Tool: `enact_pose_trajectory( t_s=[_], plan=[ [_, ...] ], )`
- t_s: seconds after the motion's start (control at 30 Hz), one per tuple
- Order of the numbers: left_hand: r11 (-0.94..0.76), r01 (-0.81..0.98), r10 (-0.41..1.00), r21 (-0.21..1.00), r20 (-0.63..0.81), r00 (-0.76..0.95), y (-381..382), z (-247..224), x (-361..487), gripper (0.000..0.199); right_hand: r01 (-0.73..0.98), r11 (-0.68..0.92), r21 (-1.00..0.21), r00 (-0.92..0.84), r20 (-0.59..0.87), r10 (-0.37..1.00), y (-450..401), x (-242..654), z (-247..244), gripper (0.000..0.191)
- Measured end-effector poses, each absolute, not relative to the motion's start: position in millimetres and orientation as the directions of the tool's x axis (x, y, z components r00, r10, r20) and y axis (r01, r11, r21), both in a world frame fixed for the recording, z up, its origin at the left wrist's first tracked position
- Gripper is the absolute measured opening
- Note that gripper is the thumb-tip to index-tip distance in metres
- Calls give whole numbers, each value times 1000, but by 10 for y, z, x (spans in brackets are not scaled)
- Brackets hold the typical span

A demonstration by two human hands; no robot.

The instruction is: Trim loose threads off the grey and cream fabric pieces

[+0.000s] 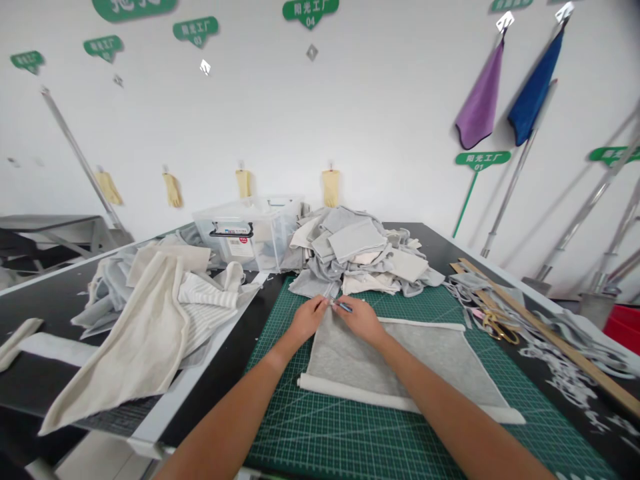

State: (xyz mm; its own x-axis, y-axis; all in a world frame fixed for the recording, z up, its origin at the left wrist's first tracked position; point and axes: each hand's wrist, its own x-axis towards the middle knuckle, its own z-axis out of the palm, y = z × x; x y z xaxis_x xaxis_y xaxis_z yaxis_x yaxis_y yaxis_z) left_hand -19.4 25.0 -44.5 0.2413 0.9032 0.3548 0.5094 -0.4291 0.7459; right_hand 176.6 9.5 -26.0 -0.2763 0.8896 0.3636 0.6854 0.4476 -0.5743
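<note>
A grey fabric piece (430,353) with off-white edges lies flat on the green cutting mat (280,427). My left hand (309,316) is closed in a pinch on the fabric's far left corner. Close beside it, my right hand (361,320) grips a small blue-handled tool (344,307), its tip pointing at that same corner. The tool's kind is too small to tell. Both hands almost touch each other. Just beyond them sits a heap of grey and cream fabric pieces (357,243).
Left of the mat lies another pile of cloth (145,320), with a clear plastic box (245,230) behind it. Gold-handled scissors (500,327), a long wooden ruler (560,340) and white fabric scraps (565,380) lie on the right. A wall stands behind the table.
</note>
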Motion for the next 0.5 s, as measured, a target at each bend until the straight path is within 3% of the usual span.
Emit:
enact_pose_trajectory(
  t_s=[0.23,0.5],
  plan=[
    [-461,419,885,782,373,279,259,-463,-178,30,718,434,-545,-301,319,899,126,1803,-297,34],
    [-454,381,888,805,372,272,285,-480,-183,34,624,414,-663,-222,357,907,127,1808,-361,26]
  ],
)
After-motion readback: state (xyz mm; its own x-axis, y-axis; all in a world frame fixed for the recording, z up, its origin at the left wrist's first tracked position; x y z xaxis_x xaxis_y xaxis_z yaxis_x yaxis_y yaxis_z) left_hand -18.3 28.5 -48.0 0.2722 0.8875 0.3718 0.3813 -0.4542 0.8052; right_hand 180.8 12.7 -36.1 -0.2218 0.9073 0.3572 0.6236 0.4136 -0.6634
